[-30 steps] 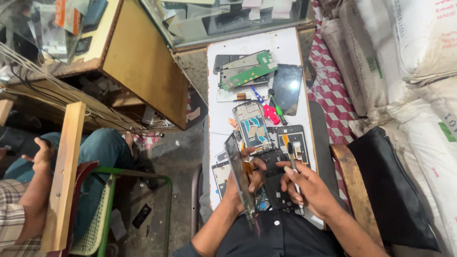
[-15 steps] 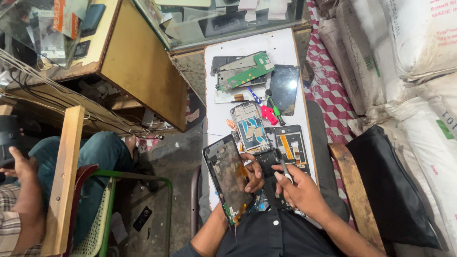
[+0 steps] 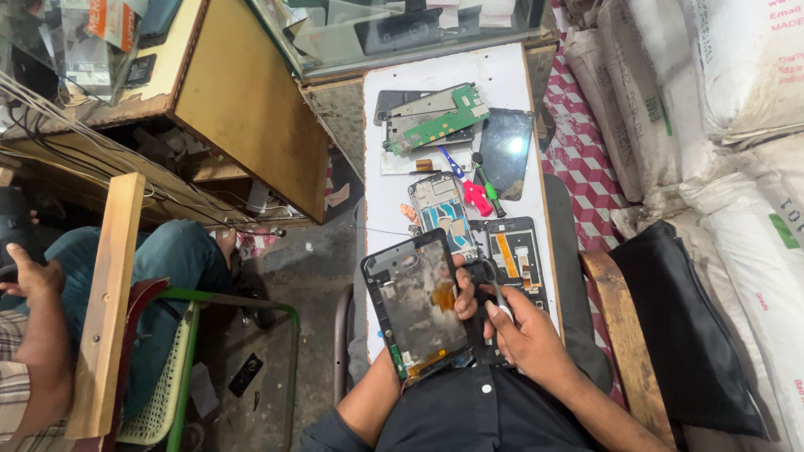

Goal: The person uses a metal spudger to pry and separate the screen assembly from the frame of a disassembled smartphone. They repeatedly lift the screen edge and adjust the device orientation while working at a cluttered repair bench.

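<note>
My left hand [image 3: 463,293] holds an opened phone frame [image 3: 416,305] by its right edge, its inside face turned up toward me, just above the near end of the white table [image 3: 389,201]. Most of that hand is hidden behind the frame. My right hand [image 3: 517,322] sits beside it, fingers closed on thin metal tweezers [image 3: 494,289] that point at the frame's right side. Both hands hover over my lap in a dark shirt.
On the table lie two more phone frames [image 3: 441,209] [image 3: 515,251], a green circuit board [image 3: 435,117], a dark glass panel [image 3: 507,151] and small screwdrivers [image 3: 477,192]. Another person sits at left on a green chair [image 3: 180,360]. White sacks [image 3: 712,109] stack at right.
The phone frame has turned from edge-on and upright to lying flat with its inside facing me. The right hand has stayed beside it with the tweezers.
</note>
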